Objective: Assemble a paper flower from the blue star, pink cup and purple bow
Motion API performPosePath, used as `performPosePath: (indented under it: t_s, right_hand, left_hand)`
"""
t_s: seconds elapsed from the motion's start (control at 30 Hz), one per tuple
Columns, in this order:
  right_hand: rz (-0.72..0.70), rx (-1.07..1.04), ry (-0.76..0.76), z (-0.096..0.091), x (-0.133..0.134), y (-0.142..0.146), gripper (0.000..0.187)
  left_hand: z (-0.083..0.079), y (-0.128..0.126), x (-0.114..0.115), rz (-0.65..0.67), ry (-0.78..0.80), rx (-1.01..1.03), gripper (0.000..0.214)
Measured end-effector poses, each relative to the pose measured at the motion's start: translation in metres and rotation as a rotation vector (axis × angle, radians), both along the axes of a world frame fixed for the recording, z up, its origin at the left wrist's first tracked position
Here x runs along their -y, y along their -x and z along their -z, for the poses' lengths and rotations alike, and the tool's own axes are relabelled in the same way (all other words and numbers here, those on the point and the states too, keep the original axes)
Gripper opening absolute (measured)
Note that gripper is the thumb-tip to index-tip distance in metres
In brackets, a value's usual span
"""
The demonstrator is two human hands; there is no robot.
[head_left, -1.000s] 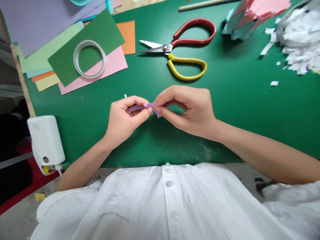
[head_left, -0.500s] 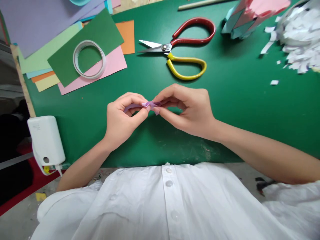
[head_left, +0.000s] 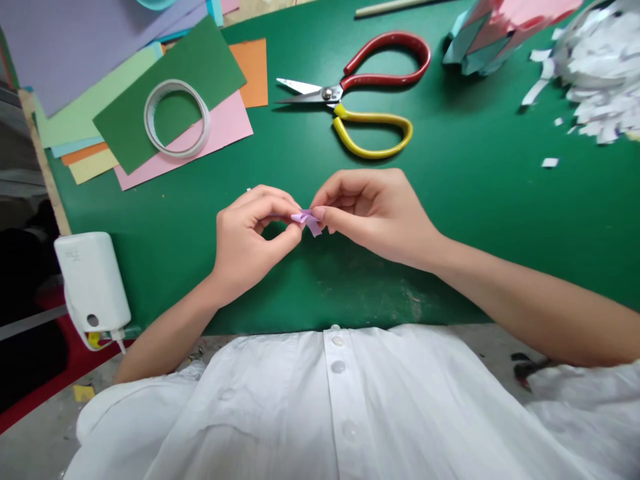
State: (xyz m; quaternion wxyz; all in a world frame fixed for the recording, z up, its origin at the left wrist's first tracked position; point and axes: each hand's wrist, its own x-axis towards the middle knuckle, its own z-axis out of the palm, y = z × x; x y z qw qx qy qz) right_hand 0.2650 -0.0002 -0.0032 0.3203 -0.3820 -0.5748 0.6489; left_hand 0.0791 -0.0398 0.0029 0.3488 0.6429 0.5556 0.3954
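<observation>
A small folded strip of purple paper (head_left: 313, 225) is held above the green table top between both hands. My left hand (head_left: 253, 240) pinches its left part with thumb and fingers. From the other side, my right hand (head_left: 375, 210) grips it between thumb and forefinger. One short end of the strip hangs down between the fingertips; the rest is partly hidden by my fingers. Beyond the hands lie scissors (head_left: 330, 95) with one red and one yellow handle, their blades spread and pointing left.
A roll of tape (head_left: 204, 137) rests on coloured paper sheets (head_left: 220, 60) at the back left. A white power bank (head_left: 93, 280) sits by the left edge. White paper scraps (head_left: 600, 73), a pink and light-blue paper piece (head_left: 485, 40) and a thin stick (head_left: 390, 8) lie at the back.
The purple strip and the fingertips have shifted slightly right. More of the strip's loose end now shows hanging down. My right hand's fingers have turned a little around the paper.
</observation>
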Motion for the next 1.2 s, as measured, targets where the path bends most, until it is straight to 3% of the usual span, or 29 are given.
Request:
performPosePath:
  t_s: [0.23,0.63,1.0,1.2]
  right_hand:
    - [-0.051,0.067,0.000,0.000,0.001,0.001,0.008]
    - [-0.112,-0.061,0.044,0.001,-0.003,-0.001,0.012]
    - [-0.009,0.096,-0.291,0.009,0.006,0.002,0.002]
    - [0.005,0.165,-0.351,0.008,0.007,0.002,0.004]
  left_hand:
    - [0.001,0.002,0.001,0.026,-0.028,-0.112,0.016]
    - [0.000,0.001,-0.002,-0.072,0.241,0.140,0.006]
    - [0.002,0.000,-0.002,-0.112,0.260,0.208,0.010]
    - [0.003,0.001,-0.003,-0.112,0.258,0.171,0.011]
